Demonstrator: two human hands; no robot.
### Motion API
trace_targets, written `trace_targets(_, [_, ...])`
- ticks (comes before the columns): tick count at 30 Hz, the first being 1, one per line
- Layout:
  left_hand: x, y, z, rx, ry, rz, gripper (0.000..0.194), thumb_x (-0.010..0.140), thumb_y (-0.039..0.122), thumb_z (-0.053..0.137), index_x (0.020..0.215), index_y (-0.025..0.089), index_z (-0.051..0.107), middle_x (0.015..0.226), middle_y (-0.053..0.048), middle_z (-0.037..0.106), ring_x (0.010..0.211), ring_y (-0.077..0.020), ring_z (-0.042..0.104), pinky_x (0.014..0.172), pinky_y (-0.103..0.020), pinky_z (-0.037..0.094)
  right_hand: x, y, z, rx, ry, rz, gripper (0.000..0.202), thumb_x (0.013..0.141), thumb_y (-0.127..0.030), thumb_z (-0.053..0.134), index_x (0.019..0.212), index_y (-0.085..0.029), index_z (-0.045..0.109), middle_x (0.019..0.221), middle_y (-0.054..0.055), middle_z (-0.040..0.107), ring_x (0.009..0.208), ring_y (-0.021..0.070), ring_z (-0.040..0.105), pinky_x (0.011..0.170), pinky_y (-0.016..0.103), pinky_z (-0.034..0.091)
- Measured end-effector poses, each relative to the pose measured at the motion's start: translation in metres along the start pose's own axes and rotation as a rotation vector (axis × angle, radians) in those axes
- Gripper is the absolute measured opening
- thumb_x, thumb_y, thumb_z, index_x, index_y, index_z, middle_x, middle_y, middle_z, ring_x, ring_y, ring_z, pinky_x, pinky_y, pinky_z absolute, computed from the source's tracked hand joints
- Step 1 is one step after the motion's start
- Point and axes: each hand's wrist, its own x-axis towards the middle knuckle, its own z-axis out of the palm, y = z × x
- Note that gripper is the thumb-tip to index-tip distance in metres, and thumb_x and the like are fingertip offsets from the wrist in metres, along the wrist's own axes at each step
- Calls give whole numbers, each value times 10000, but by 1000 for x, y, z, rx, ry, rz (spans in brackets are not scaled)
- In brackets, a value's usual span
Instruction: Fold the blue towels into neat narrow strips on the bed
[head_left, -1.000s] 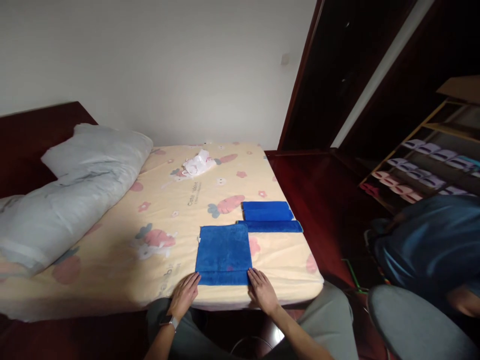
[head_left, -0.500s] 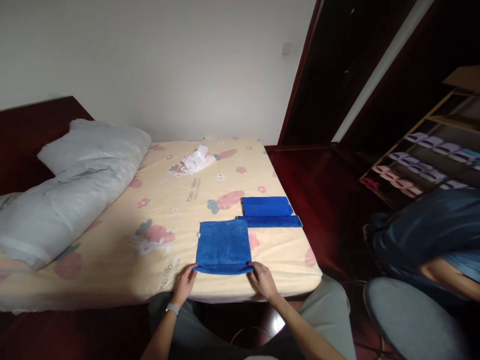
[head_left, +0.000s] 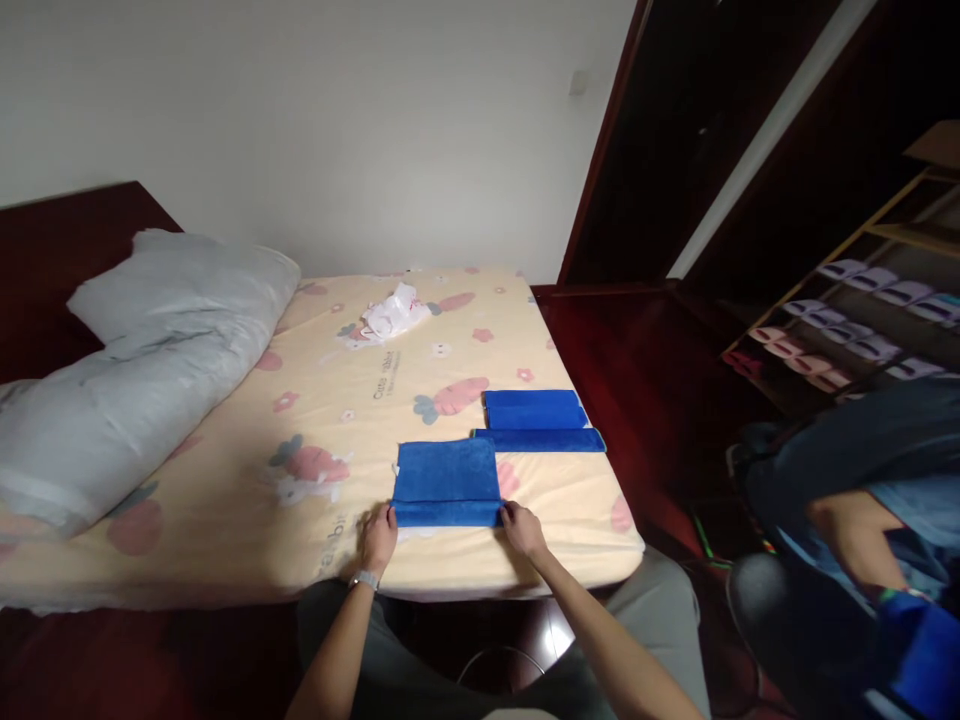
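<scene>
A blue cloth (head_left: 446,472) lies on the bed near its front edge, with a folded strip along its near side. My left hand (head_left: 380,537) pinches the near left corner of that cloth; a watch is on the wrist. At the near right corner, my right hand (head_left: 523,528) pinches the fold's other end. Just beyond and to the right lie a folded blue cloth (head_left: 534,410) and a narrow blue folded strip (head_left: 538,440), side by side. The strip's left end is close to the cloth between my hands.
The bed (head_left: 315,560) has a patterned sheet. A grey quilt (head_left: 172,350) lies at left, a white plastic bag (head_left: 395,312) at the back. To the right are a seated person's arm (head_left: 862,540), a blue cloth (head_left: 930,650), a stool (head_left: 757,590) and a slipper rack (head_left: 832,260).
Both my hands have moved away from me, and the cloth's near edge is folded over further, making a wider strip. The person at right has shifted, and blue cloth now shows beside them.
</scene>
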Motion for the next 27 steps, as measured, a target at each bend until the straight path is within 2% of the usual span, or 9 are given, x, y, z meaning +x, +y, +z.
trace_targets(6, [-16,12,-5,128,36,11,331,966,304,414,1155,180,655,953,-125,713,967,-282,626,890,-399,421,-6,-7,1,-50,44,37,317,1011,-310,437,1220,-173,631,988,101,753,910,236,710,770,282,460])
trace_targets(10, [-23,14,-6,211,75,49,349,990,317,388,1177,189,653,988,-125,717,981,-284,623,893,-398,422,-14,-12,3,-67,123,26,303,1021,-307,436,1263,-190,576,973,82,733,920,226,685,782,281,434])
trace_targets(15, [-29,12,-8,221,124,85,354,997,283,378,1195,207,661,1161,-144,687,1133,-294,601,962,-427,440,-21,-12,2,-152,194,-63,295,1021,-274,423,1246,-178,588,1059,105,700,978,247,634,844,325,433])
trace_targets(17, [-32,12,-9,181,98,195,378,999,245,361,1240,221,652,1284,-130,653,1253,-278,557,1040,-430,421,-25,-11,2,-197,226,-154,331,1005,-227,420,1288,-178,585,1180,128,665,1059,263,601,908,361,434])
trace_targets(19, [-35,14,-9,160,23,368,420,1004,229,346,1337,234,602,1412,-92,593,1361,-246,486,1130,-421,371,-28,-11,4,-204,225,-331,385,990,-190,414,1343,-183,567,1320,131,608,1173,261,557,1007,388,413])
trace_targets(22, [-39,17,-7,187,-97,559,510,1014,286,364,1523,263,393,1565,-40,446,1458,-220,378,1207,-425,297,-31,-9,13,-195,184,-614,464,982,-198,422,1438,-176,505,1477,105,513,1349,251,453,1147,418,332])
trace_targets(24, [-39,15,-4,210,-136,592,568,1021,330,362,1576,284,254,1608,-22,373,1480,-212,344,1215,-432,292,-30,-4,22,-221,179,-696,525,977,-205,427,1500,-158,436,1530,95,463,1414,249,397,1181,436,307])
trace_targets(27, [-35,4,1,224,-176,600,593,1028,347,341,1591,297,164,1629,-12,323,1488,-200,329,1208,-425,312,-24,9,34,-274,192,-719,589,962,-184,424,1546,-142,359,1573,86,394,1454,239,354,1192,443,316])
